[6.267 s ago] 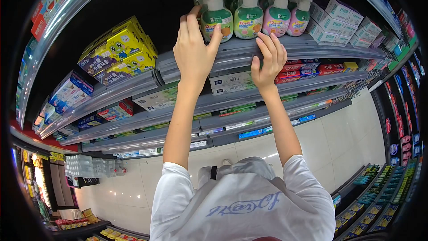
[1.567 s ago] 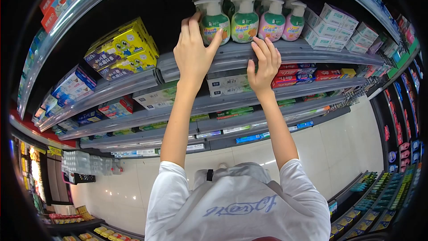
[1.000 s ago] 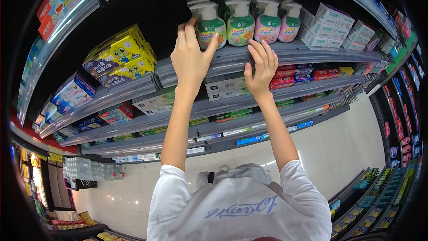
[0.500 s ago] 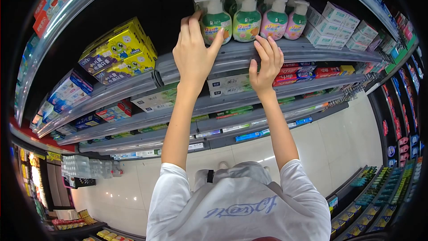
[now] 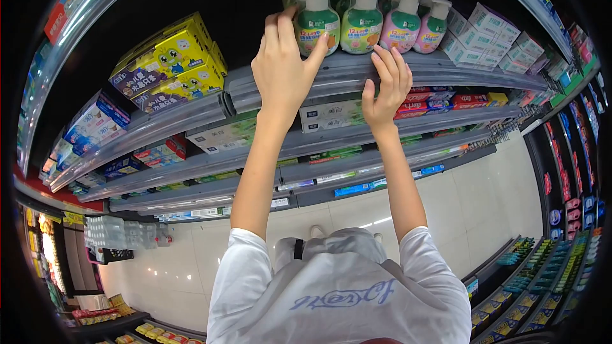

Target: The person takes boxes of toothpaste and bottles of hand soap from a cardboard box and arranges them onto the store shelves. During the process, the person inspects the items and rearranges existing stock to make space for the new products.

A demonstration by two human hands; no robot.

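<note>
Both my arms reach up to a grey shop shelf point(image 5: 446, 70) that carries rows of pump bottles. My left hand point(image 5: 284, 70) wraps around the leftmost front bottle, a green pump bottle point(image 5: 317, 20), thumb on its right side and fingers behind it. My right hand point(image 5: 386, 86) rests with spread fingers on the shelf's front lip, just below a second green bottle point(image 5: 361, 18) and a pink pump bottle point(image 5: 401, 22). It holds nothing.
Yellow boxes point(image 5: 172, 64) stand to the left on the same level, white boxes point(image 5: 488, 32) to the right. Lower shelves hold toothpaste cartons point(image 5: 331, 114). A pale tiled floor point(image 5: 484, 197) lies below, and another shelf unit point(image 5: 561, 229) lines the right side.
The view has tilted slightly, so the shelf and bottles sit a bit higher in the frame. Both hands stay where they were, left on the bottle, right on the shelf lip.
</note>
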